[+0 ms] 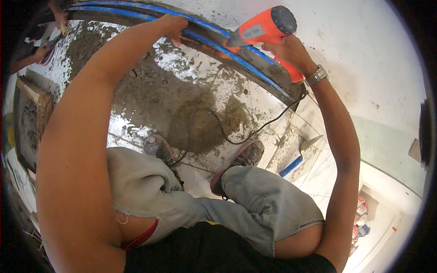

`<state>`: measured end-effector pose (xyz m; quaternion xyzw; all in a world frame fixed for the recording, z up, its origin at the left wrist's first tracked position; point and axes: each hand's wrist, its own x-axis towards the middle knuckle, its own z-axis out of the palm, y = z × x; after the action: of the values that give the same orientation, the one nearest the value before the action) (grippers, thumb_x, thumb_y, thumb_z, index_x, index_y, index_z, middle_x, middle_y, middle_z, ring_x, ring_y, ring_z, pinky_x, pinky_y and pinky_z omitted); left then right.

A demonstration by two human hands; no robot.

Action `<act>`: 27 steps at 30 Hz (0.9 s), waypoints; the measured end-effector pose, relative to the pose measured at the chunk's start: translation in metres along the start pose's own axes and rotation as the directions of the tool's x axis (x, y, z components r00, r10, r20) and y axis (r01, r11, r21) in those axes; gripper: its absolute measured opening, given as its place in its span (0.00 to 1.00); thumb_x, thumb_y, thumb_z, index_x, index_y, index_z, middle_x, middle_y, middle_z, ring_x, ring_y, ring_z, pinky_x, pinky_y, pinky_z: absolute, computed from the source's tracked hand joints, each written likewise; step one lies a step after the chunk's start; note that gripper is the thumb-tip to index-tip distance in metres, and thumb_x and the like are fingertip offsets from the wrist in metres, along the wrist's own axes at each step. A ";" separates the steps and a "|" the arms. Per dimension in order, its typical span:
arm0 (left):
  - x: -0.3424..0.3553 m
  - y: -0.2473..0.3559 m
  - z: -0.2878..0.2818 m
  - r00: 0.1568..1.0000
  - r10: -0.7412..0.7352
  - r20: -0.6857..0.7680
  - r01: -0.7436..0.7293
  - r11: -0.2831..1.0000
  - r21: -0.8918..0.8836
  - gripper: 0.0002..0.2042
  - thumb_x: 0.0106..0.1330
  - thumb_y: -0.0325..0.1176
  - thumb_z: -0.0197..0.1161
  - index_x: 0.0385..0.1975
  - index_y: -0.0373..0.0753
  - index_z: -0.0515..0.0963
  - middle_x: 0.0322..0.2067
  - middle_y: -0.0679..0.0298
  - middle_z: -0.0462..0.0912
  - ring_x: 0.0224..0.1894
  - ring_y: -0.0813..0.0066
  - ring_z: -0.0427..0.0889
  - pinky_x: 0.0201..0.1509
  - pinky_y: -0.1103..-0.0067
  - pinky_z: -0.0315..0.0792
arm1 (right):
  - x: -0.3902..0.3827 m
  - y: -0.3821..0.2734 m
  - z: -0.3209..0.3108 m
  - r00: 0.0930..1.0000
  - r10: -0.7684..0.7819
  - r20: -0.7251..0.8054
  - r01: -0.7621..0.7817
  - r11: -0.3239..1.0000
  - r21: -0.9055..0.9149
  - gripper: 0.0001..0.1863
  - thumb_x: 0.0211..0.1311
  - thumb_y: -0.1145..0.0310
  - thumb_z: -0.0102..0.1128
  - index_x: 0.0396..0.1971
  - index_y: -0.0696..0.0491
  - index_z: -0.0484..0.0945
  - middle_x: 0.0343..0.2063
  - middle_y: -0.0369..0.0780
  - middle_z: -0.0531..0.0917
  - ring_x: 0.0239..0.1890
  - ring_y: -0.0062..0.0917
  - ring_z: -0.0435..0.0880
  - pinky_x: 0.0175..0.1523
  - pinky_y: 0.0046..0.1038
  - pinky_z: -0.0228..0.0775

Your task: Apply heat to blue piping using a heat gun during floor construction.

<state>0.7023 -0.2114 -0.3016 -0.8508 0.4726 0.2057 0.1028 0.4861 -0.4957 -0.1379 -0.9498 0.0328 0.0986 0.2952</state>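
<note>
My right hand is wrapped round the handle of an orange heat gun with a black rear end. Its nozzle tilts down and left, close to the blue pipes that run along the foot of the wall. Farther left, my left hand is closed round one of these pipes; its fingertips are partly hidden. An orange pipe or tube shows low between the blue ones. A black cord trails from the heat gun's handle across the floor between my shoes.
Wet grey mortar covers much of the tiled floor. A blue-handled trowel lies at the right. At the far left, another person's hands work near the mortar. A rough wooden board stands at the left, and a white wall rises behind the pipes.
</note>
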 end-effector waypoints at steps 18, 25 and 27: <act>0.001 -0.004 0.002 1.000 -0.002 -0.006 0.002 1.000 -0.002 0.32 0.38 0.50 0.82 0.41 0.37 0.81 0.41 0.54 0.84 0.51 0.53 0.82 0.50 0.58 0.77 | -0.006 -0.004 -0.010 0.997 0.066 0.048 -0.067 0.997 0.027 0.22 0.54 0.57 0.67 0.45 0.54 0.80 0.26 0.34 0.82 0.24 0.18 0.81 0.31 0.24 0.74; 0.002 0.005 -0.005 1.000 0.015 0.003 -0.015 0.999 0.051 0.30 0.39 0.49 0.82 0.42 0.39 0.83 0.40 0.57 0.86 0.49 0.58 0.84 0.48 0.64 0.78 | -0.015 0.009 -0.015 0.988 0.150 0.032 -0.150 0.989 -0.007 0.23 0.54 0.57 0.67 0.46 0.54 0.80 0.27 0.36 0.82 0.25 0.20 0.81 0.33 0.27 0.75; 0.004 0.003 -0.004 0.999 -0.011 0.030 0.010 0.999 0.041 0.30 0.39 0.49 0.82 0.42 0.39 0.83 0.40 0.57 0.86 0.49 0.57 0.84 0.48 0.63 0.78 | -0.011 0.012 -0.011 0.995 0.096 -0.005 -0.096 0.995 0.010 0.23 0.54 0.57 0.67 0.47 0.54 0.80 0.28 0.36 0.83 0.25 0.20 0.81 0.33 0.27 0.75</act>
<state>0.7021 -0.2175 -0.2995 -0.8476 0.4707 0.2084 0.1284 0.4761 -0.5119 -0.1335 -0.9459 0.0797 0.1099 0.2946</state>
